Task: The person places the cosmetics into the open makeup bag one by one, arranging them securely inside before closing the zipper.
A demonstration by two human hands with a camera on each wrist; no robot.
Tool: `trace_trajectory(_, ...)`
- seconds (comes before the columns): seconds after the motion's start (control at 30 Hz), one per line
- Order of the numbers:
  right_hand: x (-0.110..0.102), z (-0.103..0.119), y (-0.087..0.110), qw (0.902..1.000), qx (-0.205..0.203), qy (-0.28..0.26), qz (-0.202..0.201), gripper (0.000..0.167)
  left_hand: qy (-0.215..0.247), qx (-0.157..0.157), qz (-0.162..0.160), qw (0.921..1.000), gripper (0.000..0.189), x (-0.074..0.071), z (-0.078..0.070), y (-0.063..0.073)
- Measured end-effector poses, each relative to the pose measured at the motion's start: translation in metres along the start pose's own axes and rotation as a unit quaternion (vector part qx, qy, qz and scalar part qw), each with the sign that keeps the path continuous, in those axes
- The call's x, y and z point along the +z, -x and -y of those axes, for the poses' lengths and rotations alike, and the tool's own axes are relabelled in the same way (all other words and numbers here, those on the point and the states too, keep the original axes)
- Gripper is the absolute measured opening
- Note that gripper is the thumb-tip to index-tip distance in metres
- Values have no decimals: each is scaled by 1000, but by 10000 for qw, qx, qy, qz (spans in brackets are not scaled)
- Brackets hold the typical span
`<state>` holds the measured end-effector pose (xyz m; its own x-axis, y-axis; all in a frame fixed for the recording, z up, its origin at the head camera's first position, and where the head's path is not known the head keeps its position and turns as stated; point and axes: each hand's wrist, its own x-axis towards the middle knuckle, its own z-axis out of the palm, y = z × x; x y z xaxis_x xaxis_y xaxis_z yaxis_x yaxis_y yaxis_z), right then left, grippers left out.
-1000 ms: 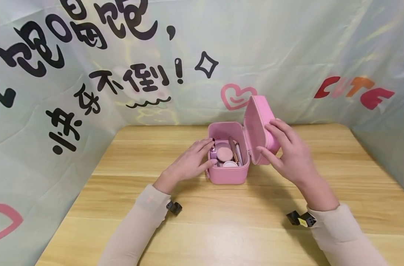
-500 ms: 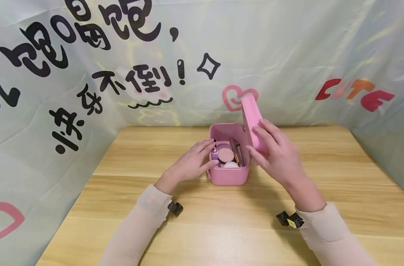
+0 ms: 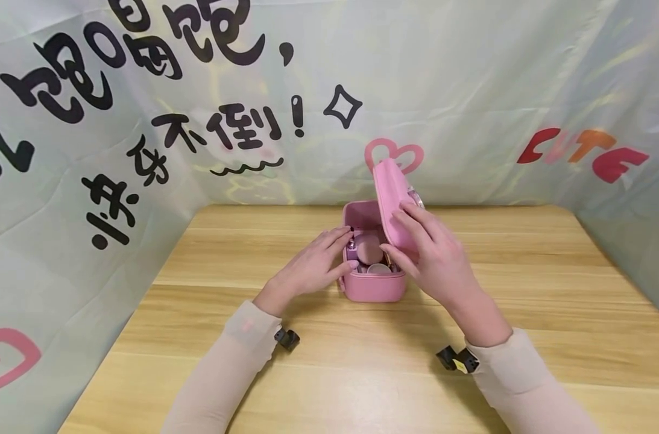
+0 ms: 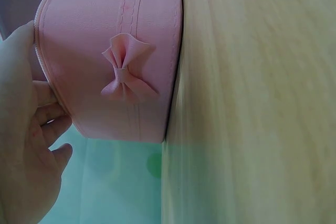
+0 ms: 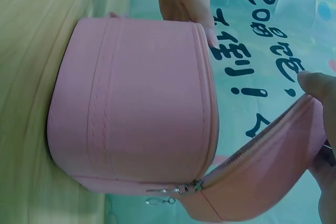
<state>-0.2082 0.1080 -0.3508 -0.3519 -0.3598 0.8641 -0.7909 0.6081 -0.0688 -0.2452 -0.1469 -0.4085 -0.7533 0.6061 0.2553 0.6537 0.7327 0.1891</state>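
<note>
A pink zippered cosmetic case (image 3: 374,289) stands on the table with its lid (image 3: 391,202) partly raised, tilted over the right side. My right hand (image 3: 435,256) holds the lid, thumb at its near edge and fingers across its outer face. My left hand (image 3: 313,265) rests on the left rim, thumb and fingers spread apart along it. Inside lie a round pinkish compact (image 3: 369,249), a round white-rimmed item (image 3: 379,269) and a small purple bottle (image 3: 352,248); the lid hides the right part. A pink bow (image 4: 123,72) decorates the left side.
The case stands on a wooden table (image 3: 329,374). Behind and beside the table hangs a pale printed cloth (image 3: 459,90). A zipper pull (image 5: 170,188) hangs at the case's hinge corner in the right wrist view.
My right hand has swung the lid leftward, from standing wide back to leaning over the case, covering the pens inside. The left hand has stayed on the rim.
</note>
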Motion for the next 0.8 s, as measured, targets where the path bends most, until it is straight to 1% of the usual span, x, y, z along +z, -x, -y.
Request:
trace_trajectory(0.2, 7, 4, -1, 10000, -50, -45, -52, 52, 7, 22, -13, 10000, 74, -1, -1, 0)
trace_trajectory(0.33, 11, 8, 0, 9999, -61, -95, 104, 52, 9, -24, 20, 10000, 74, -1, -1, 0)
trace_trajectory(0.43, 14, 10, 0, 9994, -152, -162, 266, 53, -31, -27, 22, 10000, 73, -1, -1, 1)
trace_trajectory(0.5, 16, 12, 0, 9991, -231, -181, 296, 54, 9, -31, 15, 10000, 73, -1, -1, 1)
trace_trajectory(0.67, 22, 15, 2, 9989, -390, -138, 229, 53, 108, -99, 14, 9999, 73, 0, -1, 1)
trace_trajectory(0.8, 27, 17, 4, 9989, -427, -26, 217, 53, 124, -115, 1, 9999, 73, 0, 0, 1)
